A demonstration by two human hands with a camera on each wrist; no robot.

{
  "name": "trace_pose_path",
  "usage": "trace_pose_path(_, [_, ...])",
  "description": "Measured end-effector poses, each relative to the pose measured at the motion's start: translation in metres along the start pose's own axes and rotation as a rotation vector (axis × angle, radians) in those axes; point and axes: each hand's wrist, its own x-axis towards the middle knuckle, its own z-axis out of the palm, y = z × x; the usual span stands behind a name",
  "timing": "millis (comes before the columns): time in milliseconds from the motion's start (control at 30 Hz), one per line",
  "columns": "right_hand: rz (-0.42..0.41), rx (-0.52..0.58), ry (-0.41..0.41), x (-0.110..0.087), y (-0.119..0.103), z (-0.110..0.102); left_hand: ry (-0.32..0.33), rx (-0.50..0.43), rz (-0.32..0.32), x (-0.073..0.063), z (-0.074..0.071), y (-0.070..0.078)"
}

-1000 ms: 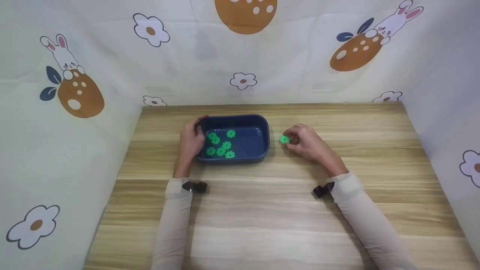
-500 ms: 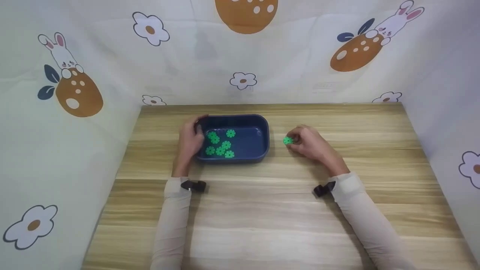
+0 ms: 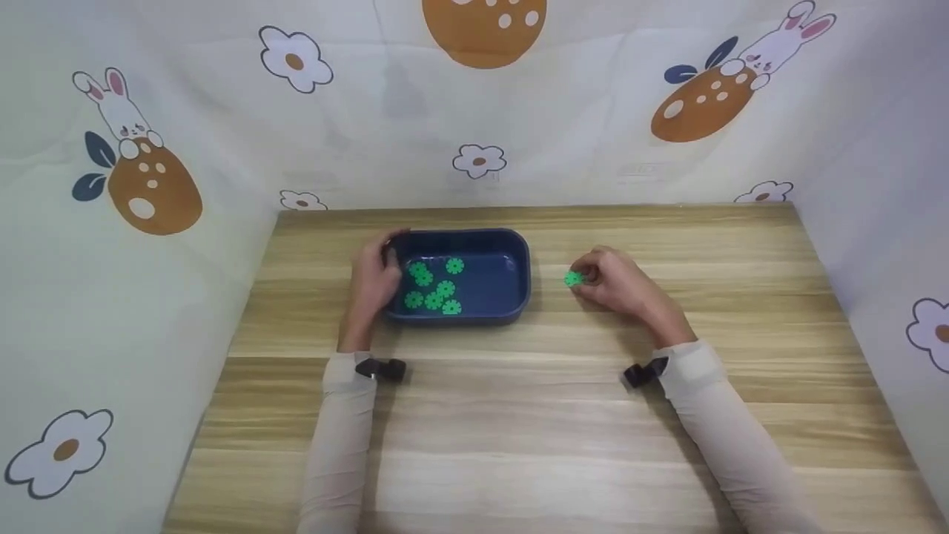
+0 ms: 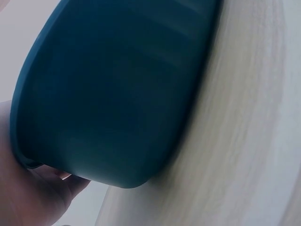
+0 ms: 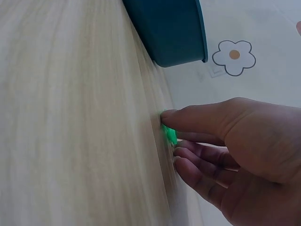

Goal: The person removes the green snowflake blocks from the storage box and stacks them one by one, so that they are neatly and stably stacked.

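Note:
In the head view a dark blue rectangular tub [image 3: 493, 293] stands on the table. My left hand [image 3: 374, 282] grips its left end, thumb over the rim and fingers outside. The left wrist view shows the tub's outer wall [image 4: 108, 94], with part of the hand [image 4: 35, 197] at its rim. Several green notched plastic discs, snowflake building pieces [image 3: 445, 288], lie inside, mostly toward the left, some overlapping. Right of the tub, my right hand [image 3: 615, 282] pinches one green snowflake disc [image 3: 573, 279] between thumb and fingers, close to the tabletop. In the right wrist view fingers partly hide that disc [image 5: 170, 135].
The wood-grain table [image 3: 482, 430] runs back to a pale cloth wall [image 3: 593, 111] printed with flowers and rabbits. Similar cloth walls flank it left and right. A small black camera is strapped at each wrist, the left camera [image 3: 389, 369] and the right camera [image 3: 643, 373].
My right hand has slid slightly to the right, away from the tub, with the green disc still pinched. The left hand keeps its grip on the tub, and the discs inside lie as before.

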Motion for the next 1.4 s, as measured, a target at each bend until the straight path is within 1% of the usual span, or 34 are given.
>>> trace_pose_path(133, [0.006, 0.008, -0.007, -0.001, 0.001, -0.001, 0.003, -0.008, 0.011, 0.000, 0.000, -0.001])
trace_pose_path(467, [0.014, -0.012, 0.009, 0.000, -0.005, -0.003, 0.026, -0.034, 0.032, 0.000, 0.001, 0.000])
trace_pose_path(667, [0.007, 0.017, 0.046, 0.003, -0.013, 0.000, 0.031, -0.016, 0.031, 0.001, 0.001, 0.000])
trace_pose_path(900, [-0.065, 0.073, 0.128, 0.011, -0.029, 0.012, 0.020, -0.007, 0.013, 0.000, 0.001, -0.002])
trace_pose_path(1167, [-0.171, 0.161, 0.184, 0.018, -0.057, 0.018, 0.011, -0.001, -0.005, 0.000, 0.000, -0.002])
trace_pose_path(1267, [-0.219, 0.190, 0.193, 0.021, -0.068, 0.020, 0.009, 0.000, -0.002, 0.000, -0.001, 0.000])
trace_pose_path(1400, [-0.263, 0.217, 0.177, 0.026, -0.081, 0.026, 0.006, 0.003, 0.002, 0.000, -0.001, 0.001])
